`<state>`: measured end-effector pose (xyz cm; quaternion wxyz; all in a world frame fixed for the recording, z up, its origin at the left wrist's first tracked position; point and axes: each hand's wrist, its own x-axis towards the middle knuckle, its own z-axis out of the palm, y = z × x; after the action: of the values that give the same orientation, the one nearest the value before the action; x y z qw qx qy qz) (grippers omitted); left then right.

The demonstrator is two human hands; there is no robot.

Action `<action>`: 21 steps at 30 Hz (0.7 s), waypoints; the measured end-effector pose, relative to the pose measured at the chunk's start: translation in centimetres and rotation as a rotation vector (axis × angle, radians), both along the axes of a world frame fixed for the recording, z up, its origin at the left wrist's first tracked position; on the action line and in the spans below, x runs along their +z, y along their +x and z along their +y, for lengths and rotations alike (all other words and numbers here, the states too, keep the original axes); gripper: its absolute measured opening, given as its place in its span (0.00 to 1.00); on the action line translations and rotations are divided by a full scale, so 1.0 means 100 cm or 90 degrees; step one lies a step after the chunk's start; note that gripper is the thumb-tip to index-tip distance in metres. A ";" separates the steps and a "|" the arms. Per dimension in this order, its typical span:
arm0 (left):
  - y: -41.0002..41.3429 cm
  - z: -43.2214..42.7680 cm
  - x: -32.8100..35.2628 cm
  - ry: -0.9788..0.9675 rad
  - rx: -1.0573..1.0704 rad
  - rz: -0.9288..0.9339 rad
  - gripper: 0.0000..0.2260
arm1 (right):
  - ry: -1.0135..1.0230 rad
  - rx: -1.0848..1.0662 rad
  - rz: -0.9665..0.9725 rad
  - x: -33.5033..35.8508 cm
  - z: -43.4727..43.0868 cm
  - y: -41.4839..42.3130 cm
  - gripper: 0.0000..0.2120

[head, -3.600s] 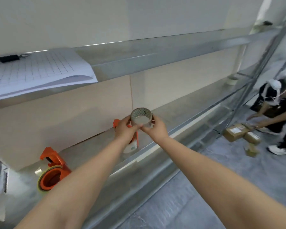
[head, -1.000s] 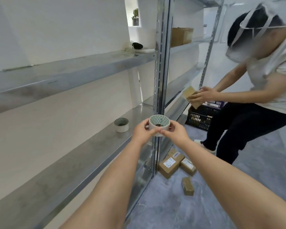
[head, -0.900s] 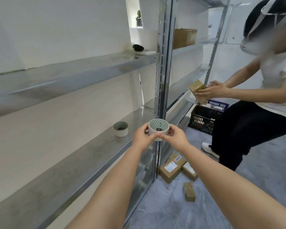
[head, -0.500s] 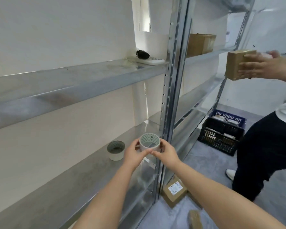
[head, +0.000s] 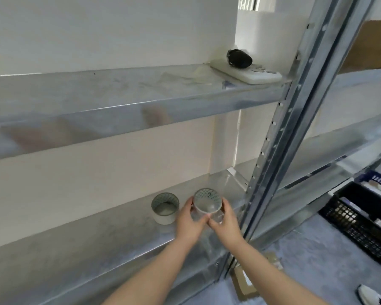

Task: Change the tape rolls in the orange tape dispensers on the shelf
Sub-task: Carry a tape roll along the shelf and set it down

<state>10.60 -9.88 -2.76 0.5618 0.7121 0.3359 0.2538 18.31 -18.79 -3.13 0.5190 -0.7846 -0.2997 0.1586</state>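
Note:
I hold a thin, nearly spent tape roll [head: 207,203] with a green-patterned inner core between both hands, just above the metal shelf [head: 97,236]. My left hand [head: 190,222] grips its left side and my right hand [head: 224,219] grips its right side. A second similar tape roll [head: 165,208] stands on the shelf immediately to the left of my left hand. No orange tape dispenser is in view.
A steel upright [head: 279,155] rises right of my hands. The upper shelf [head: 130,93] carries a white power strip [head: 246,73] with a black plug. A black crate [head: 361,219], cardboard boxes [head: 242,280] and a person's shoe [head: 370,294] are on the floor.
My view swung right from the orange dispensers along the shelf. Both hands carried the roll down and forward to beside the standing roll. The other person has left the view except for a shoe.

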 end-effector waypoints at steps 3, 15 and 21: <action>0.017 -0.007 0.001 -0.045 0.068 0.008 0.26 | -0.012 0.045 0.002 -0.002 0.009 0.023 0.28; 0.051 -0.004 -0.009 -0.094 0.202 0.051 0.19 | -0.047 0.196 -0.008 -0.016 0.039 0.078 0.24; 0.060 -0.010 -0.011 -0.153 0.237 0.078 0.29 | -0.057 0.200 0.012 -0.027 0.042 0.075 0.29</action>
<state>16.57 -10.89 -3.88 0.5642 0.5801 0.5230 0.2675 25.85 -14.57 -5.86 0.4550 -0.7492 -0.4062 0.2583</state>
